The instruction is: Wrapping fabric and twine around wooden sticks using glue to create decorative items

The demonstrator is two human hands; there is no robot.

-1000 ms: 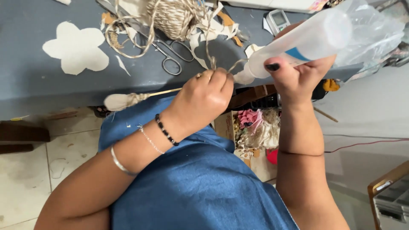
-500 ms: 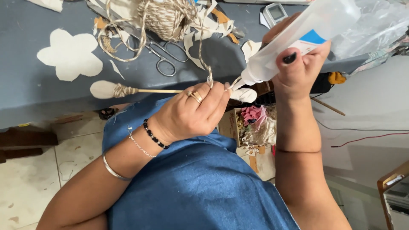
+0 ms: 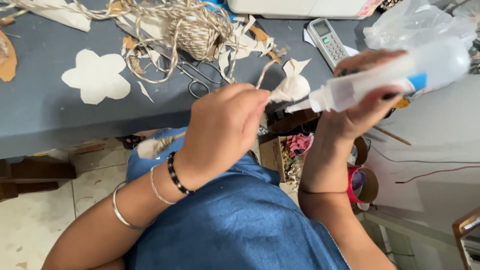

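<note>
The clear glue bottle (image 3: 395, 75) lies sideways in my right hand (image 3: 367, 102), above the edge of the grey table (image 3: 45, 120), my fingers curled tight around its body and its white nozzle aimed left at the stick's tip. My left hand (image 3: 225, 127) is closed around the thin stick (image 3: 155, 146), fingers pressed together, its pale wrapped tip (image 3: 291, 89) just beside the nozzle and a strand of twine (image 3: 265, 70) rising from it.

Left hand (image 3: 225, 125) grips a thin wooden stick with white padded ends (image 3: 292, 87). Right hand (image 3: 367, 95) holds a translucent plastic glue bottle (image 3: 395, 75), nozzle at the pad. Twine ball (image 3: 197, 32), steel scissors (image 3: 200, 77) near the grey desk's (image 3: 45, 120) front edge.
</note>
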